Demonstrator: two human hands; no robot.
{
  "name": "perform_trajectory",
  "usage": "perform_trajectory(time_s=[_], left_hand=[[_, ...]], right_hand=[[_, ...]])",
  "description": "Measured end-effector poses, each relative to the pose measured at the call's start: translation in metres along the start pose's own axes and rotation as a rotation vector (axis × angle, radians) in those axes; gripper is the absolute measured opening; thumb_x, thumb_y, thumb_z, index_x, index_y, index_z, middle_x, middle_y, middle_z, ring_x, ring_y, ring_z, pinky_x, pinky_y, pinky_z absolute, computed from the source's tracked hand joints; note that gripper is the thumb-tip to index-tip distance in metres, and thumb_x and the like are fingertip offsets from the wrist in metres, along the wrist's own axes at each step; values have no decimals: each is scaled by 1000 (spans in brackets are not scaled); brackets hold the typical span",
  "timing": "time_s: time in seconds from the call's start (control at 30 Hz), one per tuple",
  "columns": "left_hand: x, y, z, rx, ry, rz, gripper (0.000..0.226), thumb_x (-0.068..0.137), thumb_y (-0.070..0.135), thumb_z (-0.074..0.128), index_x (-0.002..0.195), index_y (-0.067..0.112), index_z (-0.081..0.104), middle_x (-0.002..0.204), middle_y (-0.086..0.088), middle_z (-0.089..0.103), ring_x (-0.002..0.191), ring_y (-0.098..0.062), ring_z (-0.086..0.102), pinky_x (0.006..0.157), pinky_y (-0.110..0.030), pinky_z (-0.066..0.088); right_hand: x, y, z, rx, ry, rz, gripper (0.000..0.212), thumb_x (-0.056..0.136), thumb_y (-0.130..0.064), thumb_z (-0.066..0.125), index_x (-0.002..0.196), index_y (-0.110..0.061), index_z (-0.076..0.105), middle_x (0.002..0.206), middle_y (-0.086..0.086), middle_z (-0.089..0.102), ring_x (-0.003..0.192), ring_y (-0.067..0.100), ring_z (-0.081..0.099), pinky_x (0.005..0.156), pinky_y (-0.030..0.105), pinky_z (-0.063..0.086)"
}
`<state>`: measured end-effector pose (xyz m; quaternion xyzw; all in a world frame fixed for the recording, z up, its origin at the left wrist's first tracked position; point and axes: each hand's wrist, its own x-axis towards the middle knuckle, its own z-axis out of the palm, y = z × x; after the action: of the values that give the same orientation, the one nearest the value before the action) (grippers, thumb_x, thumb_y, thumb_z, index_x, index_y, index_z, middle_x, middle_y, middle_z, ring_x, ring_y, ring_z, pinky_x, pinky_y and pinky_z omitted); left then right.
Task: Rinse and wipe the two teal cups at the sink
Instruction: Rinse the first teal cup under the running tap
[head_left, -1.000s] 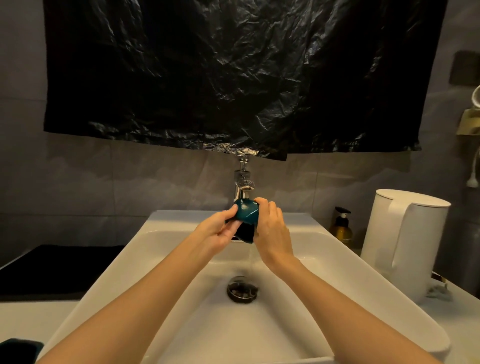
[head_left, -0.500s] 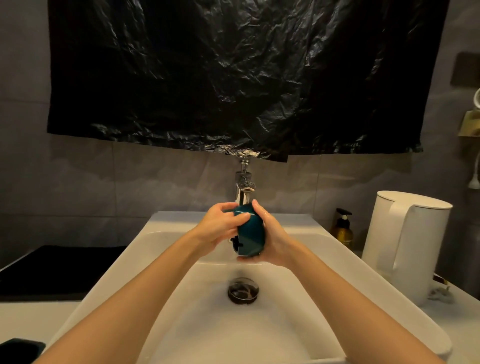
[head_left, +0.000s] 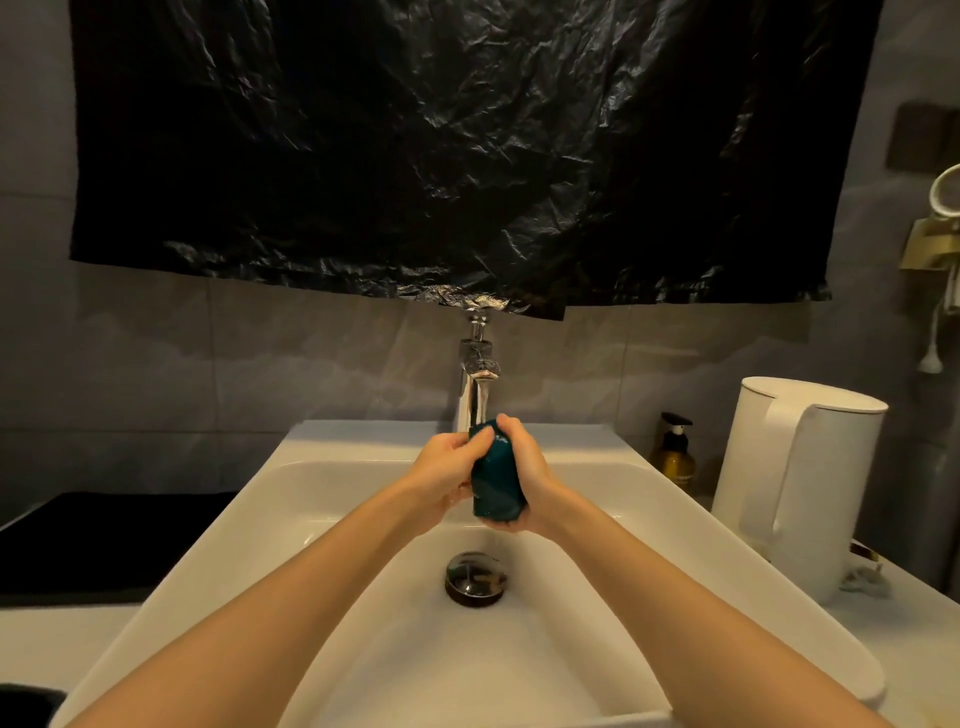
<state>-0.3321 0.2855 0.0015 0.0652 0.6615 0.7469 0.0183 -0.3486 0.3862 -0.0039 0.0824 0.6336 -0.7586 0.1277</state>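
Observation:
A teal cup (head_left: 496, 483) hangs over the white sink (head_left: 322, 499), just below the chrome tap (head_left: 475, 387). My right hand (head_left: 524, 480) wraps round its right side and bottom, thumb at the top. On the cup's left side my left hand (head_left: 441, 475) holds it with fingers curled against the wall and rim. Water drips from the cup toward the drain (head_left: 475, 577). A second teal cup is not visible, unless it is the dark shape at the bottom left corner (head_left: 26, 704), which I cannot identify.
A white electric kettle (head_left: 795, 478) stands on the counter to the sink's right, with an amber pump bottle (head_left: 674, 452) behind it. A black mat (head_left: 104, 540) lies left of the sink. Black plastic sheeting (head_left: 467, 156) covers the wall above the tap.
The cup has been turned in my hands from tipped with its opening down to nearly upright, and lowered a little. My right hand shifted under its base; the left slid along its side.

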Motion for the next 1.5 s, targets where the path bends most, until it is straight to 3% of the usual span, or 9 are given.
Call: perform_trajectory(time_s=[0.1, 0.3, 0.5, 0.83, 0.97, 1.1, 1.17, 1.33, 1.5], left_hand=[[4, 2, 2, -50, 101, -36, 34, 96, 35, 50, 112, 7, 60, 106, -13, 65, 99, -26, 61, 77, -32, 54], [1, -4, -5, 176, -65, 52, 25, 92, 16, 59, 117, 12, 55, 113, -8, 64, 108, -25, 60, 89, -33, 52], [2, 3, -9, 60, -66, -4, 32, 94, 27, 55, 117, 5, 57, 114, -14, 64, 103, -25, 61, 78, -30, 55], [0, 1, -13, 84, -91, 32, 36, 94, 26, 54, 123, 6, 55, 118, -12, 63, 109, -24, 60, 84, -28, 54], [1, 0, -13, 51, -77, 37, 33, 94, 28, 54, 120, 7, 58, 114, -12, 65, 104, -21, 62, 78, -25, 55], [6, 2, -8, -137, 4, -72, 33, 95, 28, 54, 121, 7, 56, 115, -12, 64, 110, -27, 59, 92, -38, 52], [6, 5, -5, -188, 48, -97, 34, 95, 31, 52, 122, 9, 54, 114, -12, 63, 107, -27, 60, 85, -38, 54], [4, 8, -5, -312, 47, -151, 35, 98, 36, 46, 121, 13, 56, 115, -12, 63, 105, -27, 59, 76, -37, 54], [1, 7, -4, -357, -61, -131, 32, 97, 17, 50, 126, 6, 53, 116, -15, 62, 105, -27, 60, 87, -38, 51]], right_hand=[[2, 3, 8, -6, -4, -30, 54, 85, -64, 47, 110, -17, 55, 99, 12, 61, 87, 23, 57, 81, 39, 52], [-4, -5, -1, 112, -9, 76, 56, 84, -64, 48, 99, -11, 59, 95, 15, 62, 87, 26, 57, 70, 38, 51], [-1, -4, 6, 67, -1, -9, 52, 86, -63, 46, 104, -15, 57, 106, 16, 61, 99, 28, 57, 84, 41, 52], [4, -4, 5, 19, 16, -36, 55, 87, -64, 43, 113, -17, 55, 107, 14, 61, 97, 26, 57, 83, 41, 52], [5, -2, 5, -37, 39, -154, 56, 86, -66, 42, 125, -27, 48, 114, 12, 59, 97, 26, 60, 69, 37, 56], [0, 1, 2, -158, 31, -369, 36, 96, -55, 38, 126, -34, 39, 116, 10, 54, 94, 24, 59, 58, 31, 56], [1, 4, 2, -205, 13, -448, 33, 96, -51, 40, 126, -37, 39, 120, 10, 52, 98, 25, 58, 53, 28, 54], [4, 8, 2, -271, -16, -579, 37, 97, -44, 46, 132, -35, 40, 126, 8, 50, 104, 22, 56, 60, 24, 52], [-3, 3, 0, -147, -38, -364, 37, 95, -53, 40, 123, -30, 47, 111, 9, 59, 84, 19, 61, 53, 27, 53]])
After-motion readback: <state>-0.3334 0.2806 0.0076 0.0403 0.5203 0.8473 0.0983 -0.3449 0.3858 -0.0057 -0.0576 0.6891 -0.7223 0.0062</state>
